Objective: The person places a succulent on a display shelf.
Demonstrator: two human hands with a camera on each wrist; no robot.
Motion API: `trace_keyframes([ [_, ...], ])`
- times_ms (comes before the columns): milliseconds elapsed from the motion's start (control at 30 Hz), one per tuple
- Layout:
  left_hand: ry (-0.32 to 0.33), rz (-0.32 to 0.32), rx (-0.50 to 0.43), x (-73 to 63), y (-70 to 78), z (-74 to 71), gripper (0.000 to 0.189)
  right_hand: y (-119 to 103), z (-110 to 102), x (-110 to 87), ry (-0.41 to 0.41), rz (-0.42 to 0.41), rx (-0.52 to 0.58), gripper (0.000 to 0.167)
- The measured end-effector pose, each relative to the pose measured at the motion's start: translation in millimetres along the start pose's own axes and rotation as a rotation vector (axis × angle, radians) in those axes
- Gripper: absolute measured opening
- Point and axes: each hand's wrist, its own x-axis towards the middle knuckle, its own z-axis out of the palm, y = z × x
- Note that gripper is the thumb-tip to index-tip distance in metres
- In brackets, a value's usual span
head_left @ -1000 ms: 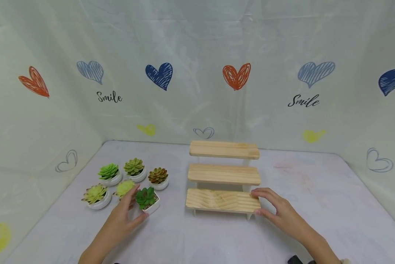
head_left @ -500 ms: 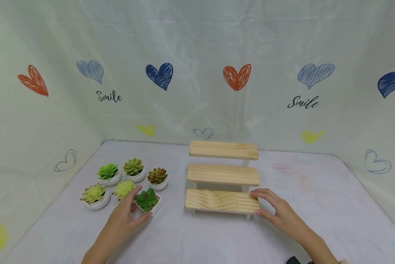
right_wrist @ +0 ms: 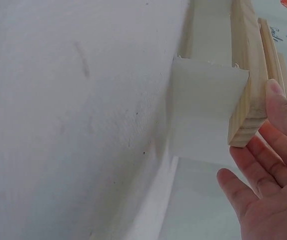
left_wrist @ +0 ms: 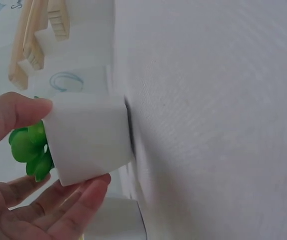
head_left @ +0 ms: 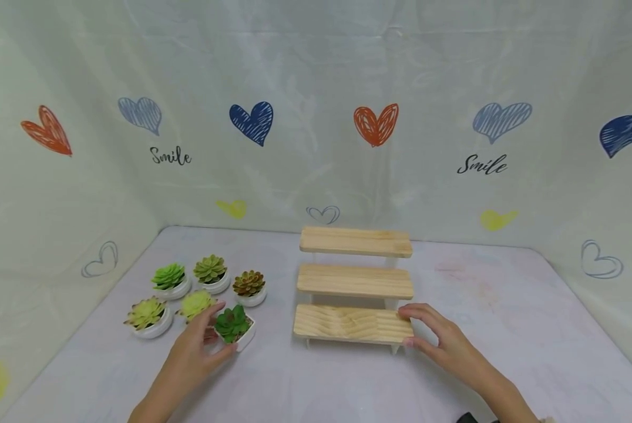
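In the head view my left hand (head_left: pixel 194 346) holds a dark green potted succulent (head_left: pixel 232 323) between thumb and fingers. The left wrist view shows its square white pot (left_wrist: pixel 91 140), thumb on one side and fingertips on the other; whether its base touches the table I cannot tell. My right hand (head_left: pixel 448 343) grips the right end of the lowest board (head_left: pixel 353 324) of a three-tier wooden display stand. In the right wrist view the thumb (right_wrist: pixel 278 97) lies on one edge of that board, with fingers at the opposite edge. White supports (right_wrist: pixel 206 110) carry the boards.
Left of the held pot stand several other succulents in white pots: a yellow-green one (head_left: pixel 197 304) partly behind my left hand, a red-tipped one (head_left: pixel 147 313), a bright green one (head_left: pixel 169 276), and a brownish one (head_left: pixel 249 283). A curtain (head_left: pixel 316 117) with printed hearts closes off the back.
The dark green succulent has turned slightly in my left hand and shifted a little toward the stand. My right hand stays on the lowest board. The head view has drifted slightly.
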Motion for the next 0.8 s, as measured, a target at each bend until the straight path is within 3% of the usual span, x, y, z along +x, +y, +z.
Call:
trace_keyframes([
  [200, -0.015, 0.028, -0.096, -0.5, 9.1, 1.6, 0.071, -2, -1, -0.8, -0.011, 0.007, -0.007, 0.051],
  [467, -0.02, 0.158, -0.112, -3.8, 28.0, 4.5, 0.067, 0, 1, -0.2, -0.003, -0.03, 0.008, 0.053],
  [800, -0.104, 0.261, -0.106, 6.0, 64.6, 12.1, 0.062, 0, 1, -0.5, -0.008, -0.008, 0.04, 0.053],
])
